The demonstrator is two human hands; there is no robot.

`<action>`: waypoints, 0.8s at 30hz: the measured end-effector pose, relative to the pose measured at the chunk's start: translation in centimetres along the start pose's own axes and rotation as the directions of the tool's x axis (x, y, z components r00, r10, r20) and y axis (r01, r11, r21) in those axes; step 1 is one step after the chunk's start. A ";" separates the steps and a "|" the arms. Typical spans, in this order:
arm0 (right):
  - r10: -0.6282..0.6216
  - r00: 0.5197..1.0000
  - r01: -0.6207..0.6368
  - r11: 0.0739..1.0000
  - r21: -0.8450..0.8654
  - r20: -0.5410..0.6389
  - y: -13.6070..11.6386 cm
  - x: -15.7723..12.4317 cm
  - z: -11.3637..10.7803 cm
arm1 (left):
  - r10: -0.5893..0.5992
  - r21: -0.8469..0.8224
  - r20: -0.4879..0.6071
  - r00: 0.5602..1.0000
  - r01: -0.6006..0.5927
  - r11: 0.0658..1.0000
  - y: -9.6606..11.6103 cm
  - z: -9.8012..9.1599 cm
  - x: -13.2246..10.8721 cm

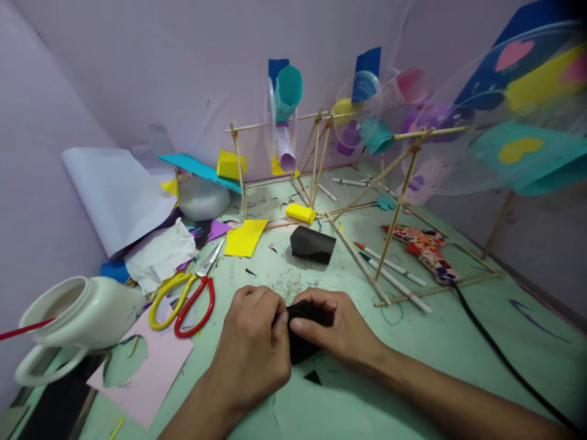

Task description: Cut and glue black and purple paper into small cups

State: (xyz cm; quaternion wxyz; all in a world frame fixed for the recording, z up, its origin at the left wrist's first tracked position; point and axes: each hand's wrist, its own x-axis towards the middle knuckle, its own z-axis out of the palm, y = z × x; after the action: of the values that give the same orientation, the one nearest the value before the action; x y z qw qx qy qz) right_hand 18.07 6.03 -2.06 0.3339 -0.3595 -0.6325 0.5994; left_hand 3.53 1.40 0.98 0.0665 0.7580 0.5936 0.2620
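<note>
Plain, pale lilac walls meet in corners around a flat, pale green bench, surface scribbled. Light soft, slightly dim.

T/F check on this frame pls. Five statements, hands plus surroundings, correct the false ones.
1. The left hand and right hand both hold the black piece. True.
2. In the picture, the scissors lie to the right of both hands. False: the scissors lie to the left of them.
3. The black roll is nearer the hands than the yellow roll. True.
4. The cable on the patterned tool is white. False: the cable is black.
5. In the picture, the mug is left of the scissors. True.
</note>
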 end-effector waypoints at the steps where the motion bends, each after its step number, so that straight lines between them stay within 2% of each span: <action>1: -0.005 1.000 0.005 1.000 -0.012 -0.009 0.0 0.0 -0.1 | 0.005 -0.003 -0.001 1.000 -0.005 1.000 0.1 0.0 0.0; 3: -0.010 0.999 0.010 1.000 -0.013 -0.033 0.0 0.1 -0.2 | -0.004 -0.038 -0.002 1.000 0.004 0.999 0.1 -0.1 0.0; 5: 0.024 0.998 -0.022 0.999 0.037 -0.058 0.1 0.3 -0.3 | -0.091 -0.130 0.013 0.996 0.092 0.987 0.0 -0.2 0.1; 9: 0.157 0.983 -0.140 0.977 0.163 -0.098 0.4 0.5 -0.6 | -0.368 -0.391 0.096 0.925 0.375 0.841 -0.8 -0.4 0.5; 12: 0.184 0.978 -0.164 0.969 0.187 -0.099 0.5 0.5 -0.7 | -0.410 -0.435 0.140 0.901 0.428 0.792 -1.0 -0.2 0.6; 16: 0.158 0.986 -0.147 0.975 0.168 -0.054 0.3 0.4 -0.3 | -0.398 -0.390 0.056 0.916 0.387 0.836 -0.4 0.3 0.7; 20: 0.191 0.982 -0.184 0.964 0.191 -0.017 0.3 0.4 -0.2 | -0.401 -0.384 0.038 0.915 0.384 0.839 -0.5 0.0 1.0; 22: 0.223 0.975 -0.214 0.951 0.221 -0.017 0.5 0.5 -0.2 | -0.457 -0.337 -0.054 0.888 0.414 0.845 -1.9 -0.6 1.3; 23: 0.243 0.970 -0.232 0.945 0.232 -0.020 0.6 0.5 -0.3 | -0.502 -0.292 -0.136 0.854 0.450 0.844 -2.9 -0.9 1.4; 24: 0.264 0.964 -0.251 0.938 0.237 -0.022 0.7 0.5 -0.4 | -0.548 -0.222 -0.241 0.801 0.504 0.835 -4.0 -1.2 1.5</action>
State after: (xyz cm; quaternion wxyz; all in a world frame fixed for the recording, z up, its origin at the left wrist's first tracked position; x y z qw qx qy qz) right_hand 18.14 6.66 -2.78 0.3091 -0.4135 -0.4964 0.6979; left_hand -0.27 3.75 0.79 0.1029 0.5082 0.7630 0.3860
